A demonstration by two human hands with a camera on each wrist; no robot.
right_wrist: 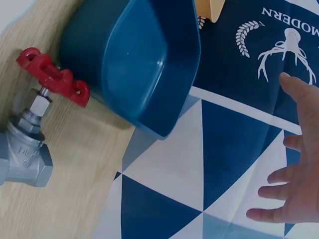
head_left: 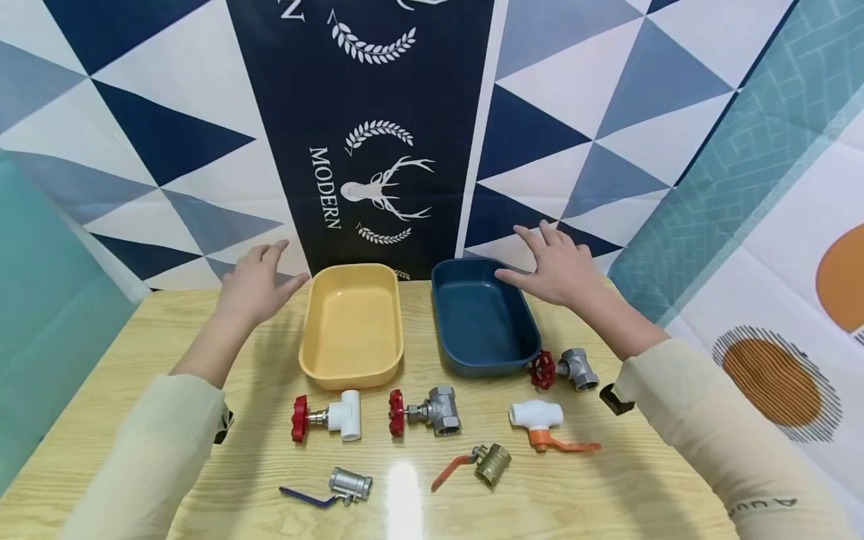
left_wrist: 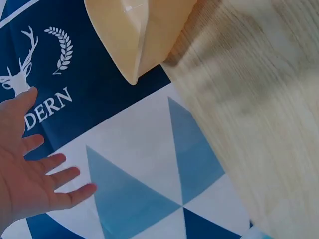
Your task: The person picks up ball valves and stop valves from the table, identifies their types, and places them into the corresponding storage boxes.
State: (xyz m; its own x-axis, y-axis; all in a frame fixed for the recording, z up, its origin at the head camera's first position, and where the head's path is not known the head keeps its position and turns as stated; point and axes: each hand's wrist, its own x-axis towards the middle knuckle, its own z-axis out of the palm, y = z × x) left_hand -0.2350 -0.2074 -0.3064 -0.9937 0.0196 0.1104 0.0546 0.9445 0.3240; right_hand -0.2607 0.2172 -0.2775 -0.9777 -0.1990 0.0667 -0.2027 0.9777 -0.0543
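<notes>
My left hand [head_left: 253,286] is held up beside the yellow bin [head_left: 352,330], fingers spread and nothing in it. Over the right side of the dark blue bin [head_left: 487,319] my right hand [head_left: 556,266] hovers, also spread and bare. In front of the bins lie a white tee valve with a red handwheel [head_left: 346,415] and a metal gate valve with a red wheel [head_left: 442,411]. Another red-wheeled gate valve [head_left: 577,369] lies right against the blue bin's corner. The right wrist view shows its red wheel [right_wrist: 52,77] close to the bin wall.
Nearer the front are a blue-handled ball valve [head_left: 351,484], a brass ball valve with a red lever [head_left: 493,465] and a white plastic valve with an orange lever [head_left: 536,414]. A patterned cloth [head_left: 378,97] hangs behind the wooden table [head_left: 250,465].
</notes>
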